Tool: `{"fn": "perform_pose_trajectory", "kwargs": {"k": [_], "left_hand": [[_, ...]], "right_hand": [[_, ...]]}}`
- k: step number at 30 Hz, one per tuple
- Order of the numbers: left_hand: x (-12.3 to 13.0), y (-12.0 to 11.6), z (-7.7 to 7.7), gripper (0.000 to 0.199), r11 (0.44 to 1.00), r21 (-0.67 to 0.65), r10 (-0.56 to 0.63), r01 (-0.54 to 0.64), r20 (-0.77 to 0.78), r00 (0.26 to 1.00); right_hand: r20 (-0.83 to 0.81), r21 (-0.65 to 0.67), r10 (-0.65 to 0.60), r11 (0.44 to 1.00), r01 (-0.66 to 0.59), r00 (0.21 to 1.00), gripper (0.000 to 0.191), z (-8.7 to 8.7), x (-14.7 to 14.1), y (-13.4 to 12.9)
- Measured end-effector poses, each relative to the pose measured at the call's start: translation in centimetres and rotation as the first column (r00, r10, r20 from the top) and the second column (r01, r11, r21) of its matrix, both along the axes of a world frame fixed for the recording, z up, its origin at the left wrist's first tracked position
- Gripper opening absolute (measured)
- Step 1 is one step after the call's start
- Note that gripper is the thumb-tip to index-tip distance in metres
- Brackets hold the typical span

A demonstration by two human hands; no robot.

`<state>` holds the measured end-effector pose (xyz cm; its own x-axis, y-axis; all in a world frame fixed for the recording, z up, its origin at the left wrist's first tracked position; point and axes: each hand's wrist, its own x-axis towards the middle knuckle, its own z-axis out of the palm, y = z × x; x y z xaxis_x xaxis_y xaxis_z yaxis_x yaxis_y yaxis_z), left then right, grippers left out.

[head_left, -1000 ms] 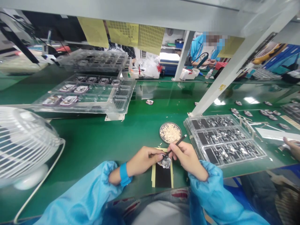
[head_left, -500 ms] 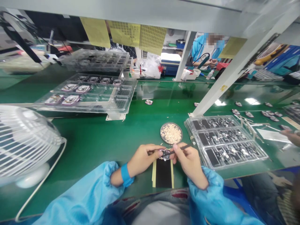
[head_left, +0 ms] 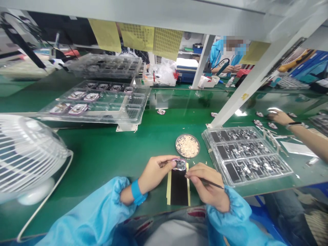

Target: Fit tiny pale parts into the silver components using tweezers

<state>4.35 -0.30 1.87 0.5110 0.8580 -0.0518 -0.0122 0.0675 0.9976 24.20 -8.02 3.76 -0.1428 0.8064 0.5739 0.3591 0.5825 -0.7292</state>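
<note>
My left hand (head_left: 156, 172) pinches a small purple-rimmed watch case (head_left: 181, 164) by its left side. Its open inside, with dark and silvery parts, faces me. In my right hand (head_left: 208, 184), closed around it, is a thin dark tool (head_left: 212, 183) that looks like tweezers. The tool's tip points left, just below and right of the case, apart from it. Whether the tip grips anything is too small to tell. Under both hands lies a black pad (head_left: 178, 191) with yellow tape along its sides. A round dish (head_left: 176, 151) of pale small bits stands just beyond the case.
To the right is a clear tray (head_left: 222, 177) of small electronic parts. At left stand a white fan (head_left: 28, 157) and trays (head_left: 102, 118) with similar cases. A metal post (head_left: 232, 99) rises beyond. A co-worker's hand (head_left: 279, 117) reaches among cases at far right.
My right hand has pulled back from the case toward me, and the tool's rear end has swung down. The case's inside is now more visible. A co-worker's arm has reached in from the right.
</note>
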Motion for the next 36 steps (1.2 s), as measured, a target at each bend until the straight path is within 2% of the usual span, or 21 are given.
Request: {"fn": "perform_pose_trajectory", "kwargs": {"k": [10, 17, 22, 24, 27, 29, 30, 32, 34, 36], "left_hand": [[-0.1, 0.0, -0.1, 0.025, 1.0, 0.013, 0.001, -0.001, -0.001, 1.0], [-0.1, 0.1, -0.7, 0.026, 1.0, 0.023, 0.017, -0.017, -0.007, 1.0], [-0.1, 0.3, -0.7, 0.027, 0.998, 0.014, 0.056, -0.056, -0.001, 0.998], [0.0, 0.3, -0.7, 0.027, 0.999, 0.001, 0.05, -0.05, 0.012, 0.999], [0.1, 0.1, -0.5, 0.028, 0.999, -0.029, 0.037, -0.036, 0.027, 0.999], [0.1, -0.1, -0.3, 0.028, 0.999, -0.037, 0.034, -0.032, 0.035, 0.999], [0.1, -0.2, -0.3, 0.028, 0.999, -0.036, 0.031, -0.03, 0.04, 0.999], [0.1, -0.3, -0.4, 0.027, 0.999, -0.035, 0.024, -0.022, 0.059, 0.998], [0.0, -0.4, -0.7, 0.026, 1.0, -0.025, 0.019, -0.017, 0.073, 0.997], [0.0, -0.4, -1.0, 0.026, 1.0, 0.004, 0.021, -0.021, 0.063, 0.998]], "right_hand": [[-0.002, -0.015, -0.002, 1.0, 0.002, 1.0, 0.026, -0.3, 0.5, 0.2], [-0.023, 0.024, 0.02, 1.0, -0.02, 1.0, 0.027, -0.6, 0.3, 0.3], [-0.051, -0.007, 0.106, 0.994, -0.106, 0.993, 0.021, -0.7, 0.1, -0.3], [-0.134, -0.049, 0.06, 0.997, -0.068, 0.989, 0.022, -1.0, 0.2, -0.4], [-0.252, -0.174, -0.167, 0.977, 0.125, 0.953, 0.035, -1.6, 0.0, 0.3], [-0.234, -0.319, -0.278, 0.927, 0.197, 0.932, 0.021, -2.0, -0.5, 1.0], [-0.208, -0.398, -0.29, 0.897, 0.19, 0.934, 0.017, -2.1, -0.8, 1.4], [-0.172, -0.527, -0.281, 0.836, 0.153, 0.944, 0.033, -2.4, -1.4, 2.0], [-0.18, -0.582, -0.273, 0.804, 0.122, 0.945, 0.031, -2.6, -1.8, 2.4], [-0.212, -0.593, -0.28, 0.798, 0.104, 0.936, 0.025, -2.7, -2.0, 2.6]]}}
